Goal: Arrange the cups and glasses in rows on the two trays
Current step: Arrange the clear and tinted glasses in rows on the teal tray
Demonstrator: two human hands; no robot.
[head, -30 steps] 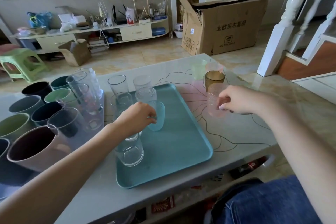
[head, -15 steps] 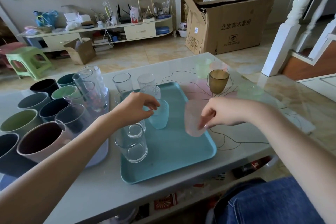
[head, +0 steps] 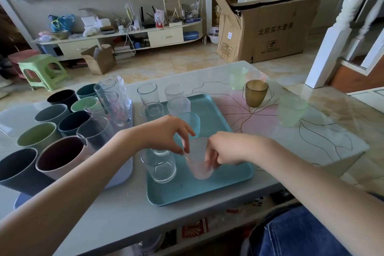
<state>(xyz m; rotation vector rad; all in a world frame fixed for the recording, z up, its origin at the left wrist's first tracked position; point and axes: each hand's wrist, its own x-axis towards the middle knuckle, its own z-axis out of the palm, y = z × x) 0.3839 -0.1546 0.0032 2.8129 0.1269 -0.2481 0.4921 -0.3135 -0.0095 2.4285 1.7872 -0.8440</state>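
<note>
A person sits at a pale table (head: 311, 143) and looks down at both bare hands, which meet over a teal tray (head: 207, 189) in the middle. The right hand (head: 223, 149) grips a frosted pink cup (head: 197, 162) from its right side, fingers curled round the wall; the cup stands on or just above the near part of the tray, and the view does not settle which. The left hand (head: 168, 133) reaches in from the left with its fingertips pinching the cup's rim.

On the same tray, a clear glass tumbler (head: 159, 167) stands just left of the pink cup. Behind the hands a frosted blue cup (head: 190, 120) stands on the tray, and behind that a clear textured cup (head: 178, 106). More clear glasses (head: 147, 93) stand at the tray's far left corner.

To the left, a lavender tray (head: 122, 174) holds rows of opaque mugs (head: 56, 160) in dark blue, green, grey and mauve, with tall clear glasses behind them.

Still off the trays, on the right part of the table, stand an amber cup (head: 256, 92), a pale green cup (head: 291, 113), another green cup (head: 238, 78) and a second pink cup (head: 255, 76) at the far edge
</note>
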